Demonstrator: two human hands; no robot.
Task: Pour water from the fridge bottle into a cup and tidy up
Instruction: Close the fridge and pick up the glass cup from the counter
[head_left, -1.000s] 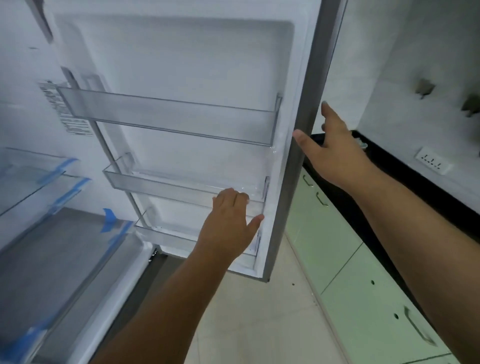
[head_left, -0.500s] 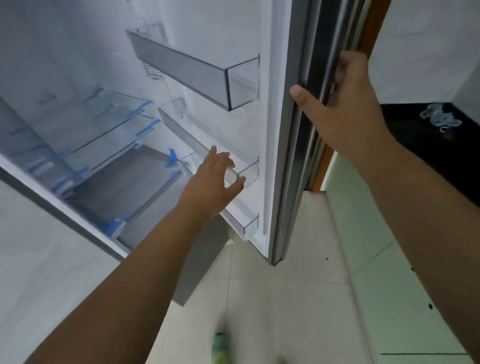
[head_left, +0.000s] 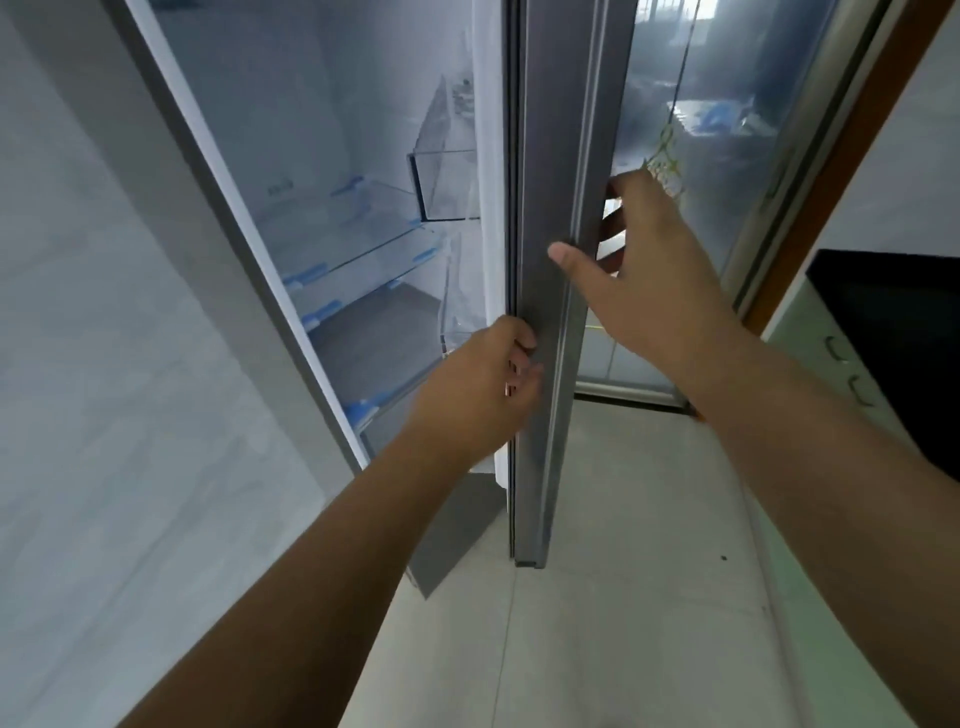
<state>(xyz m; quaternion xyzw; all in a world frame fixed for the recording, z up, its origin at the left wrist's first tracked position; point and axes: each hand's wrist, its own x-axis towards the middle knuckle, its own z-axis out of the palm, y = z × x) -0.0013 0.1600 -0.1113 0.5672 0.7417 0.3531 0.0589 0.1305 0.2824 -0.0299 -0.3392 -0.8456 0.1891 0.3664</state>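
The grey fridge door stands edge-on in front of me, swung most of the way toward the fridge body. My left hand grips the door's edge low down, fingers curled round it. My right hand holds the same edge higher up, thumb on the near face and fingers wrapped behind. Through the narrow gap I see the fridge interior with glass shelves and clear door bins, all bare. No bottle or cup is in view.
A pale wall stands close on the left. Pale green cabinets under a black countertop run along the right. A brown door frame rises behind the fridge door. Light floor tiles lie below.
The fridge door has swung further toward the fridge body. My left hand left the door bins and took hold of the door's edge. My right hand stayed on the edge.
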